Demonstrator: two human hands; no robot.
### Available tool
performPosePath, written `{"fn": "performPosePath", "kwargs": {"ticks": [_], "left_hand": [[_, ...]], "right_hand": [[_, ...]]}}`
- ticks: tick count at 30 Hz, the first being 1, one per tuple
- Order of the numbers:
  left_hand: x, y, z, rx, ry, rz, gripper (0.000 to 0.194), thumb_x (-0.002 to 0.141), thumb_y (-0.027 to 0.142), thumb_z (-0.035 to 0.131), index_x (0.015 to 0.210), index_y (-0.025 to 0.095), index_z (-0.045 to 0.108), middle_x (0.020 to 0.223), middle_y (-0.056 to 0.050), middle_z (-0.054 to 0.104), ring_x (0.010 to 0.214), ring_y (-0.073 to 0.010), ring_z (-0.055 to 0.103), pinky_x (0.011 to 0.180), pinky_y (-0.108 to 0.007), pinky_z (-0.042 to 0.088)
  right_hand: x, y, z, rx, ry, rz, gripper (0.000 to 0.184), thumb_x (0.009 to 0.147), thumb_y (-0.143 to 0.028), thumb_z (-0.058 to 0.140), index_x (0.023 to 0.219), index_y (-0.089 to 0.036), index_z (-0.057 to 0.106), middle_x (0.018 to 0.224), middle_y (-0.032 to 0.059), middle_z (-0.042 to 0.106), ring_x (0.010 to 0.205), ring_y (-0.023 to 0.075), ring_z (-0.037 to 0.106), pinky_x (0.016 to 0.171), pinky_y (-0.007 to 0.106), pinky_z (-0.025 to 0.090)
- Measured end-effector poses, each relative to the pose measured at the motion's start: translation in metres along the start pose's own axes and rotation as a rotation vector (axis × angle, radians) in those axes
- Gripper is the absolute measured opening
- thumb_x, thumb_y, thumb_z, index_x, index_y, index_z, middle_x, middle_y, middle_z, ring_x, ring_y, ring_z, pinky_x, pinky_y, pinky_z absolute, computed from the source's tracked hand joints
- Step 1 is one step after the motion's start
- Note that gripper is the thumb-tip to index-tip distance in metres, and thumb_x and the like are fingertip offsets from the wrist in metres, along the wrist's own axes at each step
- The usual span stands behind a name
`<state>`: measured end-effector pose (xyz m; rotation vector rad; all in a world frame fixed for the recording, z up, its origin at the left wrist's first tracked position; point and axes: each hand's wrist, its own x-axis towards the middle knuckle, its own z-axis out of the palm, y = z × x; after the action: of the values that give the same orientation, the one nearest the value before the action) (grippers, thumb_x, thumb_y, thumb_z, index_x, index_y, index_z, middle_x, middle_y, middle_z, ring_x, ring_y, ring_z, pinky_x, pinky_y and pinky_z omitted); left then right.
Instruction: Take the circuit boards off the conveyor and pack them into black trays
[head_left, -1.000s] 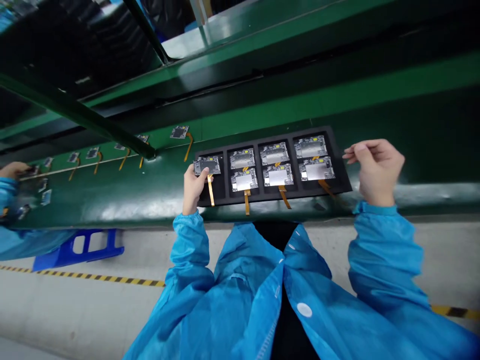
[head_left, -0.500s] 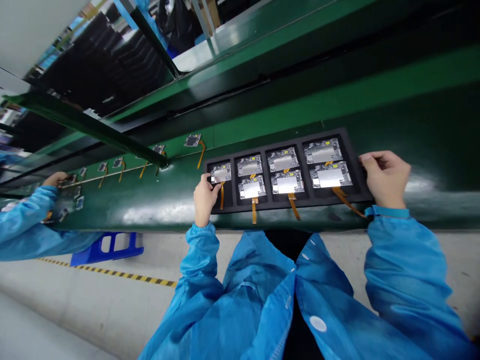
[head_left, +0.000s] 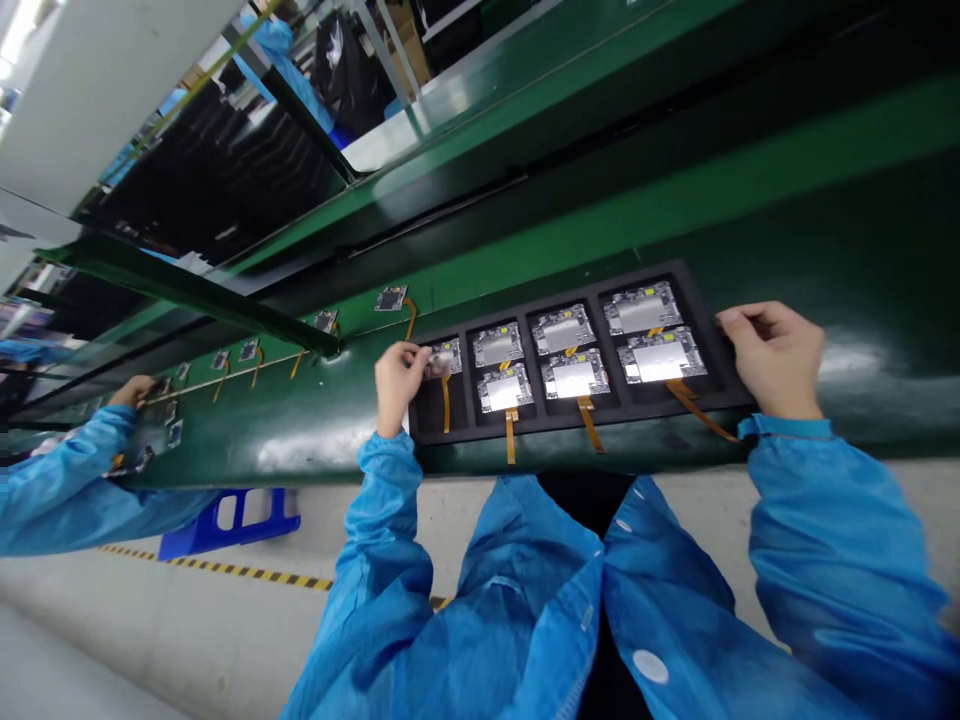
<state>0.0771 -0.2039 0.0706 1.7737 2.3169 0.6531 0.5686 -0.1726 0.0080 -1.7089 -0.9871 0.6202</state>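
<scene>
A black tray (head_left: 491, 432) lies on the green belt, its compartments holding several circuit boards with orange flex cables. At its right end, my right hand (head_left: 776, 358) is closed, thumb and finger pinching the edge. My left hand (head_left: 399, 385) is closed at the upper left corner, fingertips pressed together beside the leftmost circuit board (head_left: 448, 357). What these fingertips pinch is blurred and partly hidden. That leftmost board sits alone in the upper part of its compartment, its cable hanging down; the other compartments each show two boards.
Loose circuit boards (head_left: 391, 298) with cables lie along the green belt (head_left: 315, 410) to the left. A co-worker's hand (head_left: 135, 392) is among boards at far left. A green post (head_left: 217, 295) slants over the belt. A blue stool (head_left: 232, 520) stands below.
My left hand has shifted slightly left and up, from over the leftmost board to the tray's corner, its fingers drawing together. My right hand stays at the right edge. The view has shifted slightly.
</scene>
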Motion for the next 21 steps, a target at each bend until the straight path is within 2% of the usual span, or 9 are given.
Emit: {"fn": "performPosePath", "kwargs": {"ticks": [3, 5, 7, 11, 14, 16, 19, 21], "left_hand": [[0.056, -0.016, -0.004, 0.053, 0.118, -0.128, 0.015, 0.098, 0.032, 0.067, 0.101, 0.018, 0.069, 0.106, -0.013, 0.073, 0.108, -0.0280, 0.069, 0.103, -0.038, 0.051], [0.093, -0.021, -0.003, 0.111, 0.089, -0.247, 0.024, 0.095, 0.031, 0.071, 0.112, 0.014, 0.067, 0.128, -0.023, 0.069, 0.131, -0.0349, 0.063, 0.116, -0.045, 0.045], [0.123, -0.021, 0.001, 0.140, 0.032, -0.350, 0.040, 0.094, 0.037, 0.073, 0.123, 0.010, 0.064, 0.147, -0.030, 0.058, 0.146, -0.0420, 0.052, 0.122, -0.052, 0.041], [0.160, -0.011, 0.007, 0.144, -0.051, -0.501, 0.066, 0.087, 0.048, 0.081, 0.133, 0.007, 0.059, 0.161, -0.037, 0.043, 0.157, -0.0510, 0.038, 0.125, -0.061, 0.035], [0.174, -0.005, 0.007, 0.128, -0.078, -0.540, 0.078, 0.075, 0.040, 0.091, 0.136, 0.007, 0.056, 0.163, -0.037, 0.042, 0.159, -0.0528, 0.034, 0.126, -0.065, 0.033], [0.180, -0.004, 0.006, 0.086, -0.051, -0.560, 0.079, 0.069, 0.034, 0.097, 0.131, 0.010, 0.055, 0.158, -0.036, 0.047, 0.159, -0.0517, 0.035, 0.127, -0.065, 0.033], [0.182, -0.003, 0.005, -0.055, 0.033, -0.551, 0.078, 0.061, 0.025, 0.103, 0.117, 0.017, 0.050, 0.132, -0.024, 0.066, 0.147, -0.0444, 0.053, 0.122, -0.060, 0.044], [0.180, -0.002, 0.006, -0.103, 0.047, -0.456, 0.068, 0.066, 0.025, 0.101, 0.107, 0.021, 0.047, 0.110, -0.012, 0.069, 0.127, -0.0365, 0.068, 0.110, -0.053, 0.057]], "right_hand": [[0.000, -0.003, 0.000, 0.013, -0.005, 0.013, 0.010, 0.078, -0.011, 0.071, 0.074, -0.020, 0.072, 0.071, 0.0009, 0.068, 0.067, 0.0171, 0.059, 0.069, 0.032, 0.047], [0.000, -0.005, 0.001, 0.025, 0.001, 0.030, 0.014, 0.080, -0.008, 0.072, 0.074, -0.020, 0.071, 0.071, 0.0015, 0.069, 0.067, 0.0174, 0.060, 0.070, 0.033, 0.047], [-0.001, -0.006, 0.001, 0.051, 0.006, 0.054, 0.019, 0.081, -0.005, 0.072, 0.072, -0.021, 0.069, 0.071, 0.0019, 0.069, 0.067, 0.0176, 0.060, 0.071, 0.033, 0.047], [0.000, -0.006, 0.001, 0.111, -0.016, 0.057, 0.020, 0.082, -0.007, 0.074, 0.071, -0.022, 0.068, 0.069, 0.0012, 0.070, 0.068, 0.0185, 0.062, 0.072, 0.033, 0.048], [0.003, 0.000, 0.001, 0.140, -0.035, 0.052, 0.017, 0.083, -0.014, 0.077, 0.072, -0.023, 0.068, 0.068, 0.0009, 0.070, 0.068, 0.0191, 0.063, 0.071, 0.033, 0.049], [0.005, 0.005, 0.001, 0.156, -0.046, 0.032, 0.015, 0.083, -0.020, 0.079, 0.073, -0.022, 0.068, 0.069, 0.0004, 0.070, 0.069, 0.0192, 0.064, 0.071, 0.033, 0.051], [0.006, 0.012, 0.001, 0.175, -0.052, -0.024, 0.018, 0.082, -0.032, 0.081, 0.075, -0.022, 0.069, 0.070, -0.0002, 0.070, 0.069, 0.0193, 0.065, 0.070, 0.033, 0.053], [0.006, 0.016, 0.002, 0.177, -0.055, -0.050, 0.022, 0.082, -0.039, 0.081, 0.076, -0.021, 0.069, 0.070, 0.0001, 0.070, 0.068, 0.0192, 0.065, 0.069, 0.033, 0.053]]}}
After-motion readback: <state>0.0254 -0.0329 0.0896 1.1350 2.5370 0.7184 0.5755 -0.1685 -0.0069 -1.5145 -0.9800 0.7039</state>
